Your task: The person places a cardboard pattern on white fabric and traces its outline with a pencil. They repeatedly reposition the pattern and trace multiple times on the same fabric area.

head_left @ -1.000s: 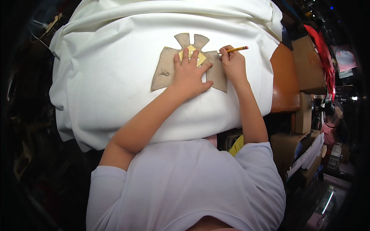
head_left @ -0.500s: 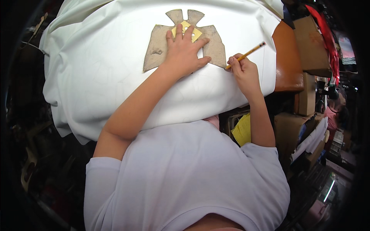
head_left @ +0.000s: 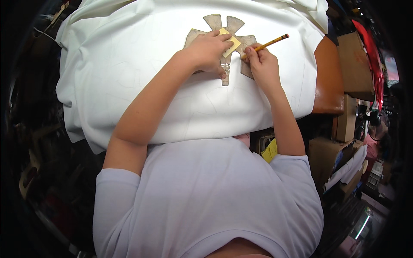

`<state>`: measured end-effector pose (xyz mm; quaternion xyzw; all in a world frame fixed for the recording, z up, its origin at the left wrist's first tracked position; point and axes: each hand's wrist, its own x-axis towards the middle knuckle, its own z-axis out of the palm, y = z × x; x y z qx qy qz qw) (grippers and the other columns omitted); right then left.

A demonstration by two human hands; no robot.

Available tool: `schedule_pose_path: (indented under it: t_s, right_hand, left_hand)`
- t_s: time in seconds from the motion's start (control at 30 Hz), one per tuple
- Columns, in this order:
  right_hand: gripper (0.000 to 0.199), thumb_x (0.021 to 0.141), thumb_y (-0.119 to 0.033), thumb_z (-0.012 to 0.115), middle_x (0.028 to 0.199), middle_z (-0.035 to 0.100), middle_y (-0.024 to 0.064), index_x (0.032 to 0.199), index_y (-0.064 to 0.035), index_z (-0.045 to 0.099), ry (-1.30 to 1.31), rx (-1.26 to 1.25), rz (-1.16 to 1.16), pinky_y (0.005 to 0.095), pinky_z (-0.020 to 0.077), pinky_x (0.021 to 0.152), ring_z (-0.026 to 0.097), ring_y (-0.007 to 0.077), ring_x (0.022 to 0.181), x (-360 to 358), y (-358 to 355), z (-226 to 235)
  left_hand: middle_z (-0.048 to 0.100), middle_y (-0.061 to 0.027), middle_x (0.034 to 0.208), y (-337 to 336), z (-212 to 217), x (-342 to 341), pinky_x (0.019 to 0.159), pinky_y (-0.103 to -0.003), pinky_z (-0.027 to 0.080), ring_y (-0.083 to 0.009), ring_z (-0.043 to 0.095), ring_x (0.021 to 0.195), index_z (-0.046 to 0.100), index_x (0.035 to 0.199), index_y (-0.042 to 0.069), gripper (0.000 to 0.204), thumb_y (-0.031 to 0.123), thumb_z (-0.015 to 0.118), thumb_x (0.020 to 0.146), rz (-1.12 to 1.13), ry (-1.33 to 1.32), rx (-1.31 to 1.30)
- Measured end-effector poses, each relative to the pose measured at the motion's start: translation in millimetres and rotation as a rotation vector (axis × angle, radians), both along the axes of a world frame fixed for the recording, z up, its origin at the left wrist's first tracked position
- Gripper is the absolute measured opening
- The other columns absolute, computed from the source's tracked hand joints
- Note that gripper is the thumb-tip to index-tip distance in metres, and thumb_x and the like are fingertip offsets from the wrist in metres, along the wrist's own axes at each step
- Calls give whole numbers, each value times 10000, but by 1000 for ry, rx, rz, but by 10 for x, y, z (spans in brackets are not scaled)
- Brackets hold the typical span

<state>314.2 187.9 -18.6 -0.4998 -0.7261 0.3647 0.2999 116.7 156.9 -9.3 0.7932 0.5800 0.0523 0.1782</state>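
A flat grey-brown pattern template (head_left: 235, 25) with flared arms and a central strip lies on a large white sheet of material (head_left: 142, 47). Near its middle sits a yellow square piece (head_left: 232, 46). My left hand (head_left: 208, 52) rests over the template's left part, fingers apart, fingertips on the yellow piece and thumb on the central strip. In my right hand (head_left: 263, 65) is a yellow pencil (head_left: 274, 41), its lower end at the slot edge between the central strip and the right arm. The hands cover parts of the template's side arms.
Folds run along the white sheet's left and far edges. To the right are a brown padded surface (head_left: 329, 77), a cardboard box (head_left: 355, 64) and a red strip (head_left: 369, 56). Another open box (head_left: 322, 159) and yellow paper (head_left: 269, 150) lie below on the right.
My right hand and pencil have moved from the template's lower right corner inward to its slot edge. My left hand has shifted leftward on the template, uncovering the central strip.
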Motion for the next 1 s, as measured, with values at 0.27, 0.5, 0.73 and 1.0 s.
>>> schedule_pose_path:
  t_s: [0.27, 0.5, 0.73, 1.0]
  right_hand:
    - [227, 987, -230, 571, 658, 609, 165, 922, -33, 662, -182, 235, 182, 407, 455, 582, 607, 335, 617, -108, -347, 40]
    - [281, 992, -192, 582, 672, 622, 106, 908, 59, 674, 124, -96, 167, 328, 437, 558, 577, 160, 576, 57, -645, -36]
    - [330, 997, -226, 591, 712, 659, 107, 901, 79, 670, 21, -103, 240, 291, 461, 565, 589, 134, 572, -34, -606, -46]
    - [300, 1003, -247, 579, 712, 665, 98, 970, 35, 676, -17, -91, 100, 335, 458, 571, 628, 173, 609, -388, -261, 46]
  left_hand:
    - [357, -112, 1571, -2, 38, 14, 1171, -435, 323, -343, 317, 1447, 497, 1442, 94, 984, 360, 900, 584, 14, 27, 18]
    - [322, -103, 1591, -8, 65, 24, 1143, -435, 370, -341, 339, 1433, 500, 1453, 155, 1004, 393, 900, 563, 54, 68, -9]
    - [320, -155, 1579, 127, 77, -154, 1106, -410, 418, -322, 360, 1412, 444, 1490, 184, 811, -106, 587, 746, -30, -20, -80]
    - [623, -146, 1187, 193, 156, -313, 762, -375, 501, -247, 615, 935, 354, 1546, 189, 994, -222, 468, 648, 84, -325, -306]
